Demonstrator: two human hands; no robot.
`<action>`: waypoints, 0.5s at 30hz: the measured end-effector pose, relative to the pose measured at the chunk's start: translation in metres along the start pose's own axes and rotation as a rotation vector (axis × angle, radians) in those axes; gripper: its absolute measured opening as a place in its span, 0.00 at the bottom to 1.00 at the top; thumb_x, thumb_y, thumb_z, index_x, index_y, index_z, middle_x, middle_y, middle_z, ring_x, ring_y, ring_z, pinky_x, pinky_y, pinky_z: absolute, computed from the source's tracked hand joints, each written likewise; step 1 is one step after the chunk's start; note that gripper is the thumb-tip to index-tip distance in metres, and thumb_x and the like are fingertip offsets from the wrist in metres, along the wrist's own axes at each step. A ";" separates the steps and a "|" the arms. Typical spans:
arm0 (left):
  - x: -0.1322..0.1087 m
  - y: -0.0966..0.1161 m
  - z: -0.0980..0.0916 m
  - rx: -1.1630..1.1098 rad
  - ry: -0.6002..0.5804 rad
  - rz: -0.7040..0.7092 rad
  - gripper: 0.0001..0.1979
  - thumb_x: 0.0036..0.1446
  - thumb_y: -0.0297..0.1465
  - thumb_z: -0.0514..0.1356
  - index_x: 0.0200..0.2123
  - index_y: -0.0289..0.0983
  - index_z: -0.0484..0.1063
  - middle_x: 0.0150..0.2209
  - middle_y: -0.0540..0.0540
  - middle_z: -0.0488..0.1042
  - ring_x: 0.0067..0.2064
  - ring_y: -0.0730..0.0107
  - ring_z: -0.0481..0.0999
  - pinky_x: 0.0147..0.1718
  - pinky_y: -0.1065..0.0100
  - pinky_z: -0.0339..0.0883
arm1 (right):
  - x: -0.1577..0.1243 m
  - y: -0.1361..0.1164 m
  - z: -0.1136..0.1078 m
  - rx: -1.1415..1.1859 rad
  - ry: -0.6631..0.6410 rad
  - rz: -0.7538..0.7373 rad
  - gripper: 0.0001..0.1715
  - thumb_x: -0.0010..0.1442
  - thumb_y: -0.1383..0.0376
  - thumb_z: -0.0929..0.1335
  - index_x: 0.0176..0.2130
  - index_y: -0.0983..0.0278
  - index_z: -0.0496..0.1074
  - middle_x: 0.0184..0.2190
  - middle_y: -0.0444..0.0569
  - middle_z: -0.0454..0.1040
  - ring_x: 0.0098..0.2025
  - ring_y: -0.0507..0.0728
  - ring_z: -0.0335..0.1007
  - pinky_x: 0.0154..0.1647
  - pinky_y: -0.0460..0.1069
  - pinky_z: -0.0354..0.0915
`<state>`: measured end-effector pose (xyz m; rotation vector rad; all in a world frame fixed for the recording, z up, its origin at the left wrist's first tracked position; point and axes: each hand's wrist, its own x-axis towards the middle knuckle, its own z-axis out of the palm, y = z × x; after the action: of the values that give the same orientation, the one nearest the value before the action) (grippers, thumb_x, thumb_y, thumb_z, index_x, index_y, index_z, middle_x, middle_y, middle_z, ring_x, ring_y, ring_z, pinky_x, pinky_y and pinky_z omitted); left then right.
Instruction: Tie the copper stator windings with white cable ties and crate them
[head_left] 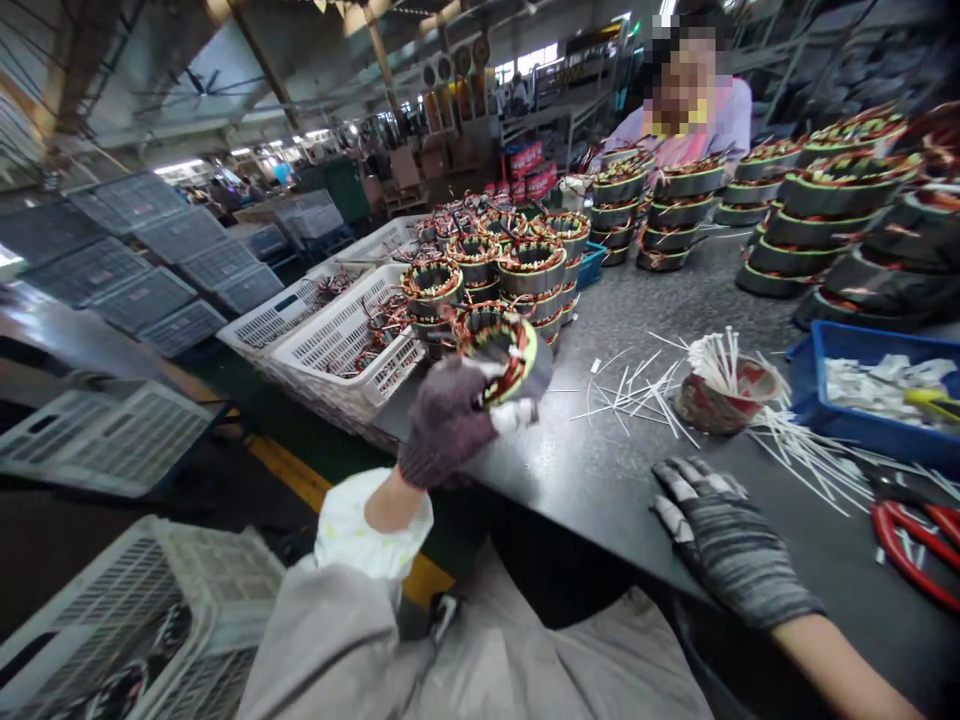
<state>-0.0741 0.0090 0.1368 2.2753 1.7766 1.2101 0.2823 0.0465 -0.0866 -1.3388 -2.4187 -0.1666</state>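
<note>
My left hand (454, 415), in a dark purple glove with pale fingertips, is closed around a motor stator (517, 365). The stator is a grey ring with copper windings and a yellow-green lining, tilted above the table's near edge. Behind it stand stacks of similar stators (532, 270). My right hand (731, 535), in a grey striped glove, lies flat on the dark table (574, 480) with fingers stretched out and nothing in it. Beyond that hand are a worn bowl (720, 400) holding white ties (716, 360) and more ties scattered loose around it.
Red-handled pliers (911, 550) lie at the right, below a blue bin (862, 400) of white pieces. White crates (337, 345) with wound parts stand left of the stacks. Another person (731, 115) is across the table behind more stator stacks (825, 220). A crate (217, 570) sits low at left.
</note>
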 end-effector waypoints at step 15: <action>-0.005 -0.019 0.016 0.648 0.186 -0.059 0.23 0.78 0.46 0.45 0.69 0.54 0.64 0.72 0.59 0.67 0.77 0.72 0.57 0.77 0.52 0.50 | -0.006 -0.053 -0.029 0.253 -0.060 -0.387 0.39 0.62 0.59 0.64 0.71 0.51 0.65 0.62 0.55 0.76 0.67 0.80 0.67 0.64 0.76 0.67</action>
<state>-0.0811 0.0183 0.1139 2.4278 2.5956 0.9558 0.2489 0.0048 -0.0581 -0.7710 -2.6208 0.0803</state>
